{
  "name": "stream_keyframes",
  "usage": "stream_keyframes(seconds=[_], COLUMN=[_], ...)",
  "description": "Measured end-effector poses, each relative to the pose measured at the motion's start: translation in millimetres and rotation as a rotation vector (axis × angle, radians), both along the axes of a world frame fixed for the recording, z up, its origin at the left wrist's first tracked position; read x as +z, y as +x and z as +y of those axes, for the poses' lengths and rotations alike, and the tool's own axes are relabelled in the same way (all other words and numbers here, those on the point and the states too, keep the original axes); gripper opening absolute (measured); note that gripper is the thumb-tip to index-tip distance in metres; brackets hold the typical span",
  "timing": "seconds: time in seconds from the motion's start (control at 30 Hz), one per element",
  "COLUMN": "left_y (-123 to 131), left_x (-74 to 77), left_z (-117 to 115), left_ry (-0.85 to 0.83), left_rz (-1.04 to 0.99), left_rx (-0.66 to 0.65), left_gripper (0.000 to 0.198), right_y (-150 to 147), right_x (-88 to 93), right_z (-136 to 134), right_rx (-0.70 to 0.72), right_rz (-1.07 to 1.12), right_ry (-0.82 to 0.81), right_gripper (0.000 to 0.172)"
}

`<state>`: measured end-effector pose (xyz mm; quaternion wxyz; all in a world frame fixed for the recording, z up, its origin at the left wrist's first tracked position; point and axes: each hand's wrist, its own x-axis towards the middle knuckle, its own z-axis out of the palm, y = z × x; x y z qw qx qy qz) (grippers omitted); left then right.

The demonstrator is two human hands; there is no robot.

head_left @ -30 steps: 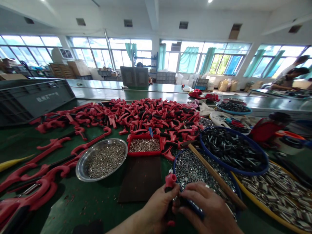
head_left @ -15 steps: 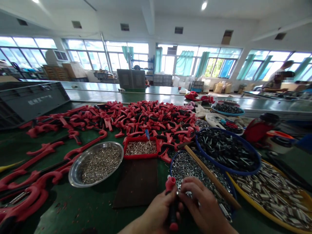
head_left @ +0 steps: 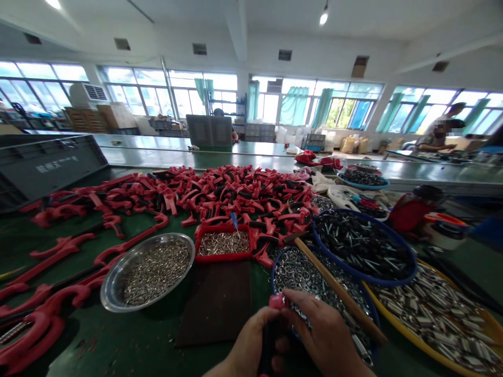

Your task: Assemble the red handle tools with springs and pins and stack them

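Note:
My left hand point(head_left: 251, 337) is wrapped round a red-and-black plastic handle point(head_left: 266, 345), held upright with its red end point(head_left: 277, 300) on top. My right hand point(head_left: 324, 330) pinches at that red end, where a small shiny metal piece point(head_left: 285, 300) shows against it; the fingers partly cover it, and it may be a ring. Just beyond both hands lies a blue-rimmed basket of metal rings point(head_left: 293, 269), with a wooden-handled hammer point(head_left: 338, 288) across it.
A steel bowl of small metal parts point(head_left: 108, 293) and a red tray of rivet-like pins point(head_left: 202, 258) stand left of a dark board point(head_left: 214, 309). Red handles point(head_left: 231, 188) are heaped behind. Right are a blue basket of black-capped screws point(head_left: 365, 246) and a yellow basket of metal sleeves point(head_left: 440, 314).
My right hand has brought the shiny metal piece up to the handle's red end. That red end has tipped to the right, and the view has shifted slightly.

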<state>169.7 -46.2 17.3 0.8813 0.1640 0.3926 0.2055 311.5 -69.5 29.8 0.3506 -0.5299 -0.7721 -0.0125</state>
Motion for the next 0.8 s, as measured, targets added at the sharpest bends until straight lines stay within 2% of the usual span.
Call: stream_keyframes(seconds=[0.1, 0.2, 0.33, 0.43, 0.47, 0.5, 0.53, 0.6, 0.7, 0.8], left_y=[1, 2, 0, -3, -3, -4, -4, -5, -6, -8], left_x=[-1.3, -7.1, -12.8, -11.1, -10.3, -9.7, -9.9, -12.6, -20.4, -25.3], left_z=[-1, -1, 1, 5, 6, 8, 8, 9, 8, 7], left_ry=[0.088, 0.145, 0.082, 0.057, 0.023, -0.025, -0.069, -0.117, -0.109, -0.106], left_rz=[0.04, 0.107, -0.001, -0.086, -0.096, -0.102, -0.104, -0.103, -0.089, -0.078], left_rx=[0.082, 0.079, 0.049, 0.076, 0.108, 0.137, 0.162, 0.165, 0.142, 0.157], left_gripper=[0.038, 0.042, 0.038, 0.037, 0.037, 0.037, 0.036, 0.034, 0.039, 0.042], right_y=[-1, -4, -5, 11, 22, 36, 53, 88, 129, 141], right_x=[3.7, 1.2, -0.9, 12.7, 19.5, 26.3, 32.5, 40.1, 37.6, 25.2], right_z=[2, 1, -1, 12, 22, 35, 50, 82, 123, 146], right_rx=[0.014, 0.021, 0.055, 0.114, 0.081, -0.025, -0.173, -0.356, -0.484, -0.589], right_rz=[-0.052, -0.044, 0.0, -0.196, -0.295, -0.407, -0.432, -0.467, -0.521, -0.524], right_ry=[-0.014, -0.083, -0.134, -0.252, -0.302, -0.357, -0.355, -0.363, -0.451, -0.518], right_gripper=[0.024, 0.023, 0.03, 0.026, 0.024, 0.021, 0.022, 0.025, 0.02, 0.025])
